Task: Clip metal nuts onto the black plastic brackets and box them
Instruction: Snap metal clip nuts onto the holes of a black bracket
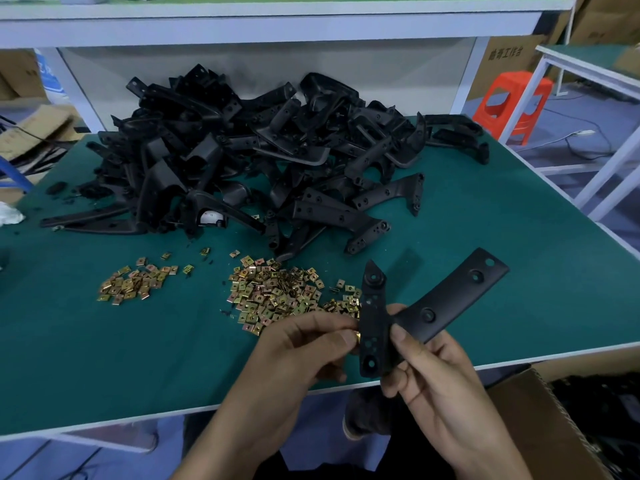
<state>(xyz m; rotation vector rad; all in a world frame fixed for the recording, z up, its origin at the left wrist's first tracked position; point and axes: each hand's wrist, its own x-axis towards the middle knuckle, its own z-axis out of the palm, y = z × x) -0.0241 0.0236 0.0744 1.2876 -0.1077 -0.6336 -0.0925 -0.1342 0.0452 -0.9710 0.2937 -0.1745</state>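
My right hand [436,372] grips a black plastic bracket [446,303] above the table's front edge, its long arm pointing up to the right. My left hand [304,344] pinches a brass-coloured metal nut [356,338] against the left edge of the bracket's short leg. A large heap of loose metal nuts [277,292] lies on the green mat just beyond my hands, with a smaller heap [133,282] to its left. A big pile of black brackets [263,150] fills the back of the table.
The green table [104,358] ends in a white front edge near my hands. An open cardboard box [568,420] holding dark parts stands below at the right. An orange stool [512,105] and a white frame stand at the far right. A shelf runs overhead at the back.
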